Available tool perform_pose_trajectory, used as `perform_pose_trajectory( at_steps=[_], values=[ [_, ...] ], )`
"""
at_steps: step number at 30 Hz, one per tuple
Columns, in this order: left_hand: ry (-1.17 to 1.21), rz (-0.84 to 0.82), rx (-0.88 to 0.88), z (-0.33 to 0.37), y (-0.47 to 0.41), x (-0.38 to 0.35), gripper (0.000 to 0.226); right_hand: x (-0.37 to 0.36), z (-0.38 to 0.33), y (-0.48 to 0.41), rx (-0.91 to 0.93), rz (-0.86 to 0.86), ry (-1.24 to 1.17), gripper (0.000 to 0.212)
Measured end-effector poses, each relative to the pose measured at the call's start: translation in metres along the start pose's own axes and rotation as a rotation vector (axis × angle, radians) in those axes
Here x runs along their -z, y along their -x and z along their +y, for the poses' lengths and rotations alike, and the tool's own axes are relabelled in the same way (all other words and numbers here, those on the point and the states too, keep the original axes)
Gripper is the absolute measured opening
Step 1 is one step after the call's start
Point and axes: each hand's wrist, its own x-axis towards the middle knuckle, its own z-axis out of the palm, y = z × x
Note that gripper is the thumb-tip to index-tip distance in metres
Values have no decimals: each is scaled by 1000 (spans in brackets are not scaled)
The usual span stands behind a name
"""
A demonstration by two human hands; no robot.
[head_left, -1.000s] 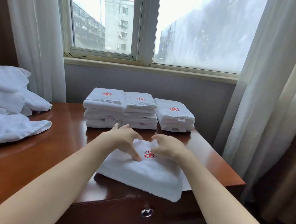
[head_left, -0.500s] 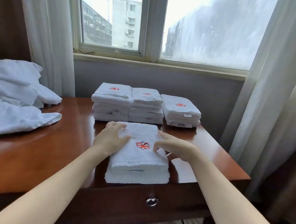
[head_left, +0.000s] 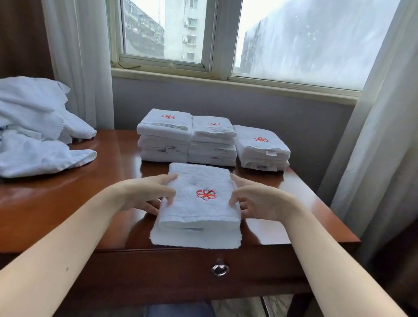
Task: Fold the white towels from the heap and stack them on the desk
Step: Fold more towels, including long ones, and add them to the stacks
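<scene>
Fold done: white folded terry towel with red emblem [head_left: 199, 203] sits between the curled fingers, left hand [head_left: 146, 193] and right hand [head_left: 257, 201] clasping its sides. Stacking is next. Three white folded-towel stacks [head_left: 213, 141] stand just beyond the fingertips; rumpled white towel heap [head_left: 27, 128], far left of them, awaits folding.

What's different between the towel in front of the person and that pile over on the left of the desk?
The folded towel is a neat rectangle; the heap is crumpled. The folded towel shows a red emblem; none shows on the heap. The folded towel lies near the front edge of the desk, between the left hand and right hand; the heap sits at its left end, untouched. Both are white.
</scene>
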Motion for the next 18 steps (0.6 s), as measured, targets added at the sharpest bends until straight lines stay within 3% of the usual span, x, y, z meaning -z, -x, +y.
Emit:
perform_pose_trajectory(
  at_steps=[5, 8, 13, 18],
  values=[
    [112, -92, -52, -2, 4, 4, 95, 2, 2, 11, 56, 34, 5, 94],
    [154, -39, -133, 4, 6, 5, 86, 2, 1, 14, 155, 93, -3, 94],
    [208, 76, -347, 21, 8, 6, 96, 9, -4, 16, 373, 150, -105, 102],
    [121, 211, -524, 49, -9, 1, 88, 29, -13, 17, 513, 241, -118, 100]
  ],
)
